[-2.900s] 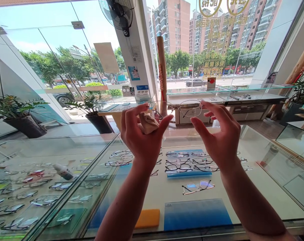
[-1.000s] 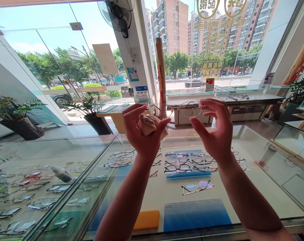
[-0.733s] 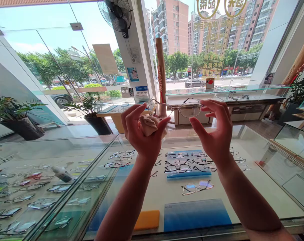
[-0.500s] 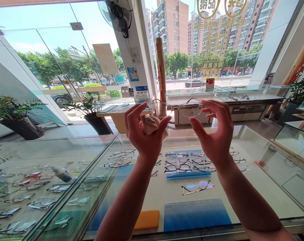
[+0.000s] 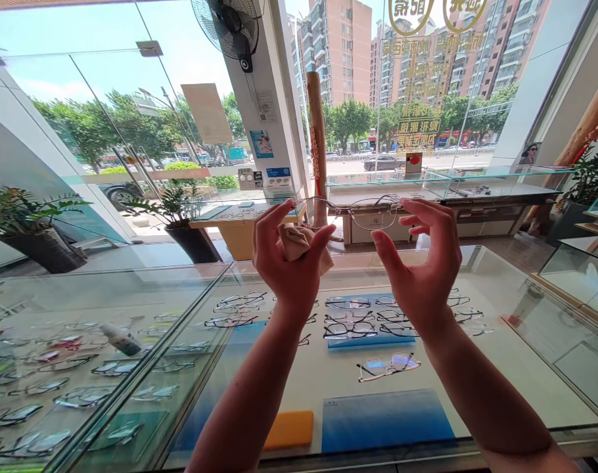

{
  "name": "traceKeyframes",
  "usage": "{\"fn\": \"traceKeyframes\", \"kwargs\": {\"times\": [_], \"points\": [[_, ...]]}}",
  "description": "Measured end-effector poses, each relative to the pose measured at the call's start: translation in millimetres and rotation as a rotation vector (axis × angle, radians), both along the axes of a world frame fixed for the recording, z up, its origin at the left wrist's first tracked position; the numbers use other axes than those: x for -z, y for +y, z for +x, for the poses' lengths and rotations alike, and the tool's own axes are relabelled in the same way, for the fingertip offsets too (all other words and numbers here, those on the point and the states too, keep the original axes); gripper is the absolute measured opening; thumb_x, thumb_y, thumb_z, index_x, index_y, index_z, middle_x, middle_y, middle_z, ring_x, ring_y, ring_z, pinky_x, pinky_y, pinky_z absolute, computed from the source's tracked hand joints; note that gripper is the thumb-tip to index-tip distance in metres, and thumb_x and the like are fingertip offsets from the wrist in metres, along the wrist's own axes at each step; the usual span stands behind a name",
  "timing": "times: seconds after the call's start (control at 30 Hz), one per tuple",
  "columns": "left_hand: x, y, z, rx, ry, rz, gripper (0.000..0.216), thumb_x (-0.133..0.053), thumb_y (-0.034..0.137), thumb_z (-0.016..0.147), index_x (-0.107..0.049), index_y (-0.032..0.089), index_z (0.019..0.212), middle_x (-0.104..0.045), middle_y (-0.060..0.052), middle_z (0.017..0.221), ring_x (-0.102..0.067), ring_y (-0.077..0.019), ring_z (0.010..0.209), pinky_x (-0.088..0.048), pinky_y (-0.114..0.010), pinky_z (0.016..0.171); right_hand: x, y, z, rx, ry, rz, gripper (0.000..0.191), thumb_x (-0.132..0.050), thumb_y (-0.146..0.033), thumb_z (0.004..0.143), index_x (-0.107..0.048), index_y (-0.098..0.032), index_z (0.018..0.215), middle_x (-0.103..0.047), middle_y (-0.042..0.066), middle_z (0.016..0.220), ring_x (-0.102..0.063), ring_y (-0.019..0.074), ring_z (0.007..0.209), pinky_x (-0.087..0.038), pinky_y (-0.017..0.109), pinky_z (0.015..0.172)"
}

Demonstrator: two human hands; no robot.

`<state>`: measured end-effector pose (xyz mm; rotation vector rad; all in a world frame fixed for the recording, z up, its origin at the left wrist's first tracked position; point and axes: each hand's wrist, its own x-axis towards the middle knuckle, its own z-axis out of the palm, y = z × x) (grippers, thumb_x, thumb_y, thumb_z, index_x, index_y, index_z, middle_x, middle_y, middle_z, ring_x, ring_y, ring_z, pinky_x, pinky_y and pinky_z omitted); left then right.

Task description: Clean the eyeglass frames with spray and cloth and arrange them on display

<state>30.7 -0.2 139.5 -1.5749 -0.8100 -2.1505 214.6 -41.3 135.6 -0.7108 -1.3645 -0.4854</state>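
Spectacles with a thin metal frame are held level, high above the glass-topped bench. The left hand is clenched on a beige cloth. Its thumb presses the cloth into the palm, while its forefinger reaches up to the frame's left end. The right hand is spread, with the thumb well apart from the frame. Its upper fingertips meet the frame's right end, but I cannot tell whether they pinch it.

Inside the bench, under its glass, rows of display glasses lie on a blue tray. One lone pair lies nearer the bench's front edge. An orange pad and a blue mat lie at that front edge. At the bench's left wing a white spray bottle lies tilted among more glasses. I cannot tell whether it is on the glass or under it.
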Motion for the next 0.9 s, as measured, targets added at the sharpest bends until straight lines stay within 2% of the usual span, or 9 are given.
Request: {"fn": "traceKeyframes", "kwargs": {"times": [0.2,0.4,0.57,0.73,0.9], "points": [[1.4,-3.8,1.3,-0.078,-0.01,0.068,0.054,-0.09,0.049,0.083,-0.066,0.028,0.126,-0.071,-0.009,0.124,-0.069,-0.0297,0.121,-0.057,-0.054,0.109,-1.2,0.6,-1.8,0.062,-0.016,0.037,0.034,-0.068,-0.038,0.102,-0.063,-0.028,0.135,-0.073,0.011,0.125,-0.074,0.0282,0.103,-0.066,0.048,0.082],[0.2,-7.1,1.6,-0.126,0.004,0.136,0.056,-0.092,0.05,0.08,-0.067,0.026,0.125,-0.071,-0.009,0.119,-0.069,-0.0309,0.119,-0.059,-0.052,0.105,-0.6,2.3,-3.0,0.055,-0.005,0.02,0.033,-0.068,-0.039,0.103,-0.064,-0.027,0.134,-0.075,0.011,0.125,-0.076,0.027,0.101,-0.067,0.046,0.08],[-0.1,-8.0,3.0,-0.146,-0.014,0.092,0.057,-0.092,0.051,0.079,-0.068,0.026,0.124,-0.071,-0.008,0.117,-0.069,-0.0301,0.116,-0.06,-0.051,0.102,0.0,1.6,-3.6,0.064,0.001,-0.004,0.034,-0.066,-0.041,0.104,-0.063,-0.027,0.135,-0.075,0.01,0.124,-0.075,0.0264,0.1,-0.066,0.047,0.082],[-1.4,-10.9,5.0,-0.029,-0.014,0.038,0.05,-0.094,0.044,0.08,-0.07,0.025,0.12,-0.073,-0.006,0.114,-0.07,-0.0263,0.11,-0.06,-0.045,0.098,-2.0,-0.6,-2.7,0.019,0.013,0.03,0.034,-0.074,-0.033,0.1,-0.066,-0.026,0.132,-0.075,0.009,0.122,-0.075,0.0261,0.102,-0.065,0.044,0.083],[-1.2,-11.1,7.6,0.101,-0.053,-0.137,0.044,-0.093,0.043,0.081,-0.073,0.023,0.115,-0.077,-0.004,0.11,-0.073,-0.0203,0.097,-0.06,-0.036,0.088,-2.9,-3.4,-2.4,0.023,0.021,0.045,0.036,-0.077,-0.029,0.098,-0.067,-0.027,0.132,-0.074,0.009,0.12,-0.073,0.0268,0.104,-0.063,0.044,0.086]]}}
